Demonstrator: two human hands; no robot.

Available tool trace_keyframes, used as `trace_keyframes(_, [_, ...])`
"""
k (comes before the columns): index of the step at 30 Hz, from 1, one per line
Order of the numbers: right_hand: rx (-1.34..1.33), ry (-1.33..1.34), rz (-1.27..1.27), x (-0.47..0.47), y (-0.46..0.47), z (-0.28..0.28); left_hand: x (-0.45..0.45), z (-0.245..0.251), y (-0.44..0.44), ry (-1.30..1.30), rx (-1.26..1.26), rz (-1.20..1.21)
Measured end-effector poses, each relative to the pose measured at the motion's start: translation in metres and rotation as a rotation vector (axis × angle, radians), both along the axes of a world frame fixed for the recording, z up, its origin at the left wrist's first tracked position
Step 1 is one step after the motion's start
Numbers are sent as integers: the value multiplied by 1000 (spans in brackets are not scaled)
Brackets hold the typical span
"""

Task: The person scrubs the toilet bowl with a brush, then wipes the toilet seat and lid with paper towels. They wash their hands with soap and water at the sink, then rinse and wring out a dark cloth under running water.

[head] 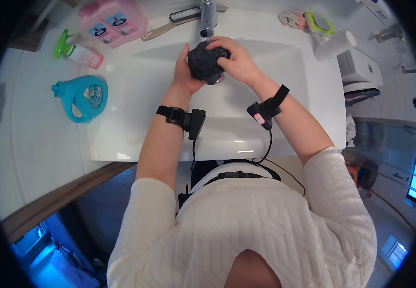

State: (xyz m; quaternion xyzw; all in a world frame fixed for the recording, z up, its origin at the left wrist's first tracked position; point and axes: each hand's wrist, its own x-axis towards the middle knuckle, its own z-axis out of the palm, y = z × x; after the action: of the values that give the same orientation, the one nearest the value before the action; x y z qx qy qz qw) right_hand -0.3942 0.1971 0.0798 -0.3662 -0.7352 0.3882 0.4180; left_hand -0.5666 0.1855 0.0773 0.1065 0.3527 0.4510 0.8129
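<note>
Between my hands is a bunched, dark wet cloth point(206, 63), held over the white washbasin point(136, 93) just below the chrome faucet point(208, 21). My left hand point(186, 73) supports it from the left and underneath, thumb pointing up along its side. From the right, my right hand point(238, 59) grips its top, with the fingers curled over it. Folds hide some fingertips of both hands. Whether water is running from the spout is hard to tell.
Left of the basin stand a teal detergent bottle point(82, 99), a spray bottle point(82, 55) and a pink jug point(112, 23). A scrub brush point(172, 23) lies behind the faucet. At the right rear are a white cylinder point(335, 45) and a yellow-green package point(317, 23). Cabled devices are strapped to both forearms.
</note>
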Motion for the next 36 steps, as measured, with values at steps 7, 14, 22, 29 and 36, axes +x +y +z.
trace_keyframes(7, [86, -189, -305, -25, -23, 7, 34, -8, 12, 195, 127, 278])
trace_keyframes(14, [-885, 298, -259, -27, 0, -2, 36, 2, 11, 1336, 538, 253])
trace_keyframes(22, [-852, 374, -151, -12, 11, -18, -1, -18, 11, 941, 538, 74])
trace_keyframes(29, [496, -279, -99, -31, -19, -5, -9, -20, 1, -103, 61, 27])
trace_keyframes(36, [-96, -180, -384, -49, -7, 4, 20, -42, 10, 292, 96, 315])
